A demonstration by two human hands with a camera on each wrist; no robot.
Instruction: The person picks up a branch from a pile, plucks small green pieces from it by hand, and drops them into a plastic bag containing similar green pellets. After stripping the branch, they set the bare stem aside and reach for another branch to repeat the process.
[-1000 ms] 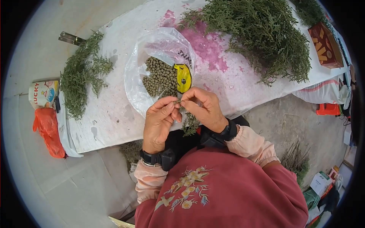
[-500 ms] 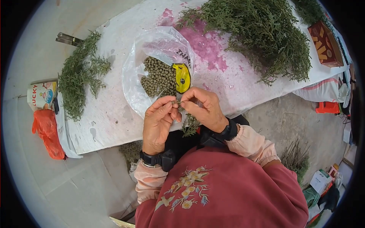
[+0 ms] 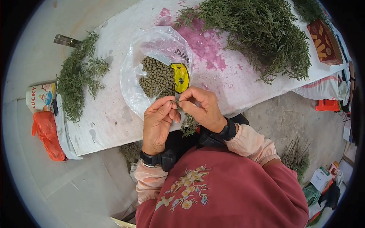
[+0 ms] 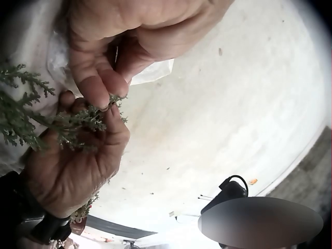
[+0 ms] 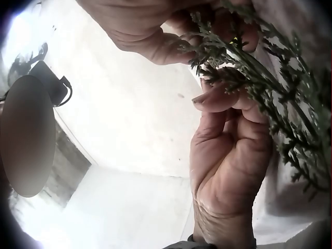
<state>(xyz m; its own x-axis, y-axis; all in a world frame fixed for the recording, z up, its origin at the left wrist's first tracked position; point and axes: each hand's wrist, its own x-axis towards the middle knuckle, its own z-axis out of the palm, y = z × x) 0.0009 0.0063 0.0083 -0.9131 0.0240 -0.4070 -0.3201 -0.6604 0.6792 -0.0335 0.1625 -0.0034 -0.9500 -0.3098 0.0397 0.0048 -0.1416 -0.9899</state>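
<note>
White cloth stained pink covers the bench (image 3: 114, 114) below me. Just above its near edge, my left hand (image 3: 157, 123) and right hand (image 3: 203, 108) meet fingertip to fingertip, both pinching one small green feathery cypress sprig (image 3: 189, 124) that hangs down between them. Just beyond my hands lies a clear plastic bag of small olive-green pellets (image 3: 157, 78) with a yellow tape measure (image 3: 180, 78) in it. Heaps of cut green branches (image 3: 258, 34) lie farther off.
</note>
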